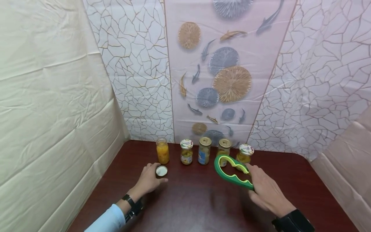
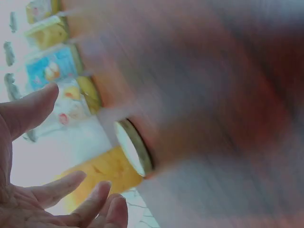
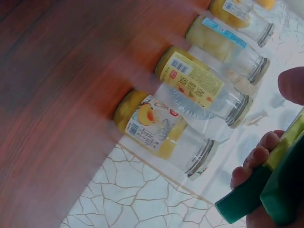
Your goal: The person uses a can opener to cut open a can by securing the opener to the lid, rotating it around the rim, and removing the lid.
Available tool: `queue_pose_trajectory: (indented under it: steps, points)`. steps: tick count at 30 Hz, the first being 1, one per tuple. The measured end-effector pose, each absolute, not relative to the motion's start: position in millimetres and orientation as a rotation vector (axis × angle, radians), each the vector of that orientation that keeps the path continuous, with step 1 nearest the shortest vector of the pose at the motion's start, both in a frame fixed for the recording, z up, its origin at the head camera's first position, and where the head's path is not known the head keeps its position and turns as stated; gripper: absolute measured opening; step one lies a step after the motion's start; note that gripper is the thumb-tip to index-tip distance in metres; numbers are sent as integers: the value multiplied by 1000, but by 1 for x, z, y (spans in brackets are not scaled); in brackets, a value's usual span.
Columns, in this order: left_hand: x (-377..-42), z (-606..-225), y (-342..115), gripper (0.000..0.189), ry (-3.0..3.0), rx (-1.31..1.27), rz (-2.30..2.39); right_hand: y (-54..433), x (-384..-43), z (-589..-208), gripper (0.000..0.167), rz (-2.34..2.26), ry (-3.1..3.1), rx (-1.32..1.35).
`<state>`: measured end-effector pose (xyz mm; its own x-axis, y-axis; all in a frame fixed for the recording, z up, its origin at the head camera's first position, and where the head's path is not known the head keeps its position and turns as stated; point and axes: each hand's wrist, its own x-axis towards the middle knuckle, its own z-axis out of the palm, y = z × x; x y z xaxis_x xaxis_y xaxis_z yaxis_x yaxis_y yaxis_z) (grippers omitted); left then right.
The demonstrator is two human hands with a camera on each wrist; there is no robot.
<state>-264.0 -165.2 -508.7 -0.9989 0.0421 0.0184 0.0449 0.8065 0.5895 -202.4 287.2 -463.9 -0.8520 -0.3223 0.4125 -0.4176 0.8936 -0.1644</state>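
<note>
My left hand (image 1: pixel 148 178) is low over the table on the left, its thumb and fingers spread apart beside a jar lid (image 1: pixel 161 171). White inside up, the lid (image 2: pixel 134 147) lies clear of the fingers in the left wrist view. Just behind it stands an uncovered glass jar (image 1: pixel 163 153) of orange fruit. On the right, my right hand (image 1: pixel 265 188) grips a green jar opener (image 1: pixel 232 183) by its end, fingers wrapped around the handle. The opener's yellow-green notched loop points left, overlapping two jars in the head view.
Several lidded fruit jars stand in a row at the back: one with a patterned lid (image 1: pixel 186 156), two with gold lids (image 1: pixel 205 141), and another patterned-lid jar (image 1: pixel 246 149) at the right. A patterned cloth (image 1: pixel 145 80) hangs behind the dark red table (image 1: pixel 191 199).
</note>
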Motion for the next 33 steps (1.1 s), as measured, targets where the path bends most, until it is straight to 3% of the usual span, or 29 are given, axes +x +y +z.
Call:
queue_pose_trajectory:
  steps: [6, 19, 24, 33]
  points:
    - [-246, -501, -158, 74, -2991, -73, -1032, 285, -203, -462, 74, 358, -2701, 533]
    - [-248, -509, -130, 81, -2968, -167, -1126, 275, -204, -472, 75, 377, -2721, 535]
    - [-267, -503, -103, 89, -2888, -165, -1290, 275, -203, -474, 74, 372, -2723, 519]
    - [-327, -511, -59, 109, -2757, 95, -1518, 273, -202, -473, 73, 383, -2718, 499]
